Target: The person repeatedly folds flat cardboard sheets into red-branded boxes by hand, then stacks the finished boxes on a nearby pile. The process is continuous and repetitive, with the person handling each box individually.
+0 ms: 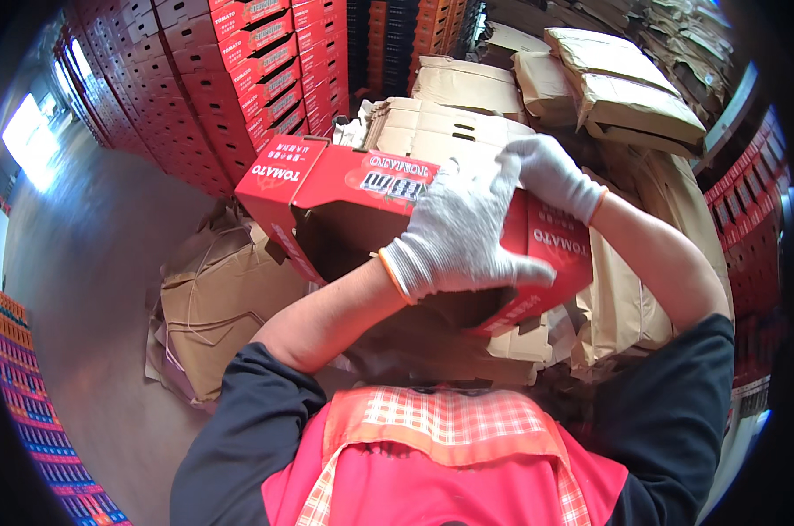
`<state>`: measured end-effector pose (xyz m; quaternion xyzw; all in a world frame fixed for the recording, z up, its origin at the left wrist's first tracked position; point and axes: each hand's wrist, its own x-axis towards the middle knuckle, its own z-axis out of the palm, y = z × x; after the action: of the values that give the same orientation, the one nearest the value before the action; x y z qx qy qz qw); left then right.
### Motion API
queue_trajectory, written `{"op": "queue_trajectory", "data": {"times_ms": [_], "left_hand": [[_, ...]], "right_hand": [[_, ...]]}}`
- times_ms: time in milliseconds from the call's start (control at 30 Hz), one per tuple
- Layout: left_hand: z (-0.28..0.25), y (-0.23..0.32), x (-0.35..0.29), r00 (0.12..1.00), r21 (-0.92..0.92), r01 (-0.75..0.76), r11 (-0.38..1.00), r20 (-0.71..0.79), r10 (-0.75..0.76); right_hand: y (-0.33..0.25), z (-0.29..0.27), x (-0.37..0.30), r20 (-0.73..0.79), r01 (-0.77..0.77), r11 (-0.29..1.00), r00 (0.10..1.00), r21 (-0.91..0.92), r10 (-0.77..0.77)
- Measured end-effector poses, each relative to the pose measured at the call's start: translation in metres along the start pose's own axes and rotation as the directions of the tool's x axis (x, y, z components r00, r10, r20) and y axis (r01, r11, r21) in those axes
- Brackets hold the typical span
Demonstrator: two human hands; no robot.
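Note:
A red cardboard tomato box (331,180) is tilted in front of me, its dark hollow inside turned toward me. My left hand (454,232), in a white knitted glove, reaches across the box over its red panel. The thumb stretches out to the right over the opening, and the fingers point away from me. My right hand (555,175), gloved the same way, bends its fingers at the far edge of the box, close to the left fingertips. Part of that grip is hidden behind the edge.
Tall stacks of red boxes (195,96) stand at the back left. Brown paper-wrapped bundles (634,88) are piled at the back right. A tied brown cardboard bundle (239,307) lies on the grey floor (99,280). Colourful stacked crates (51,421) line the left rim.

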<state>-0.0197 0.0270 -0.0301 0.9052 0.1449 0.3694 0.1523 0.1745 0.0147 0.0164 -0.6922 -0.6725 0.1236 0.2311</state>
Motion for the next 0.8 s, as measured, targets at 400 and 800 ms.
{"op": "queue_trajectory", "data": {"times_ms": [400,800], "left_hand": [[-0.024,-0.051,-0.095,0.925,-0.299,-0.143,0.943,-0.380,0.020],[0.007,0.023,-0.044,0.956,-0.098,-0.281,0.955,0.064,0.288]], "right_hand": [[-0.001,-0.002,-0.022,-0.150,0.178,0.984,0.973,-0.005,-0.177],[0.217,0.178,-0.127,0.053,-0.465,0.847,0.882,0.259,0.468]]}}
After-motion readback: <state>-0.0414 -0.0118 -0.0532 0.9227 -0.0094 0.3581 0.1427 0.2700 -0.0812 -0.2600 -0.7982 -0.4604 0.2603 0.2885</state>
